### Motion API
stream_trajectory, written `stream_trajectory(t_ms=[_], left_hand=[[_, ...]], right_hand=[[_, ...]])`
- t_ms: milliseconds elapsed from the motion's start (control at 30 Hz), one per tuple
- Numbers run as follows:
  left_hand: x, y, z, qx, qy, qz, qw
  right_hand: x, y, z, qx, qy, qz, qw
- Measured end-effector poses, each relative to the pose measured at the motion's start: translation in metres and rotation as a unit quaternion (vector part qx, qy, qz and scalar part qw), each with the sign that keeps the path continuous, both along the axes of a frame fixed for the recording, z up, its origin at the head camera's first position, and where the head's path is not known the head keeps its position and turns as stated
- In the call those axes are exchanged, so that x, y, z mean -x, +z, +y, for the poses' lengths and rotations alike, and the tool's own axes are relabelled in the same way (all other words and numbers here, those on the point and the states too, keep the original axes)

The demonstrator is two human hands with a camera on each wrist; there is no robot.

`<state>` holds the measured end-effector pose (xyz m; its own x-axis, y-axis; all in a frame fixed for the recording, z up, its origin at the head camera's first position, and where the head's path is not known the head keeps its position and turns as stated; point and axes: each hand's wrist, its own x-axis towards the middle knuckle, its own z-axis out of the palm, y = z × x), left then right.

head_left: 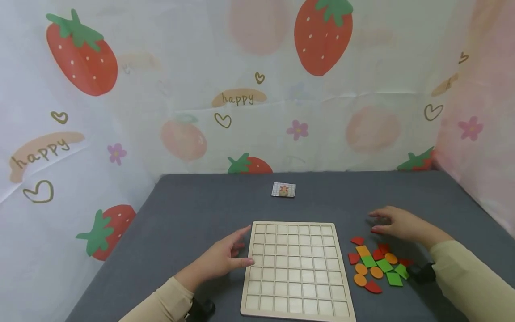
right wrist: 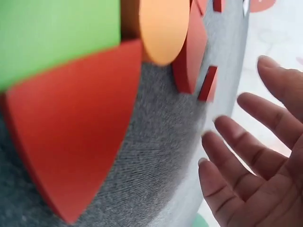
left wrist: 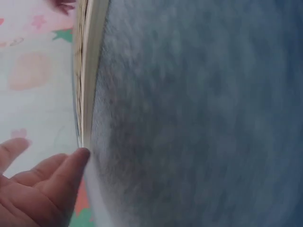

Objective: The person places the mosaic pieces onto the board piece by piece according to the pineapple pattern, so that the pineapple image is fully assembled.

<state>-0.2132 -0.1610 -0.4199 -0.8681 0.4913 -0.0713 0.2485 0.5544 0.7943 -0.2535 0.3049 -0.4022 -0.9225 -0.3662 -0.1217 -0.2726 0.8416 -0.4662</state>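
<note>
Pale wood takes the middle of my head view: the grid board (head_left: 295, 264) lies flat on the dark grey table (head_left: 193, 205), thin strips marking off its square cells. At its left side I've got the left hand (head_left: 219, 258), fingers spread and lightly bent, thumb overlapping the wooden rim; my left wrist view puts a fingertip right at that edge, though I can't tell whether it presses.

Over to the right, just beside the board, comes the loose scatter: orange discs (head_left: 360, 280), green squares (head_left: 394, 279), curve-sided red pieces (head_left: 373, 287) and one orange square (head_left: 363, 251), several lying close together. My right wrist view goes in tight there, a red piece up against a green one.

And beyond that cluster the right hand (head_left: 406, 223) hovers, fingers apart and loosely curved; from the wrist I count all five digits fanned out, near the red pieces but apart from them. A black wrist unit (head_left: 420, 272) sits by the right sleeve (head_left: 470, 273), beige like the left sleeve (head_left: 158, 302).

Farther off, past the board's far edge, a small printed card (head_left: 283, 189) lies well apart, its picture too small for me to read. Behind everything hangs white cloth (head_left: 257, 147) with strawberries, flowers, hearts and "happy".
</note>
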Motion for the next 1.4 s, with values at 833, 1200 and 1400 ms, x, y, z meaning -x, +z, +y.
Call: stream_trajectory(t_ms=[833, 1200, 1400], left_hand=[[0.011, -0.014, 0.004, 0.066, 0.0, 0.01, 0.9977], [0.008, -0.011, 0.014, 0.088, 0.045, -0.012, 0.995], [0.005, -0.008, 0.014, 0.097, 0.049, -0.015, 0.994]], right_hand=[[0.021, -0.013, 0.005, 0.03, -0.001, -0.06, 0.9978], [0.02, -0.013, 0.005, 0.038, -0.013, -0.081, 0.9959], [0.019, -0.009, 0.002, 0.032, -0.013, -0.077, 0.9964]])
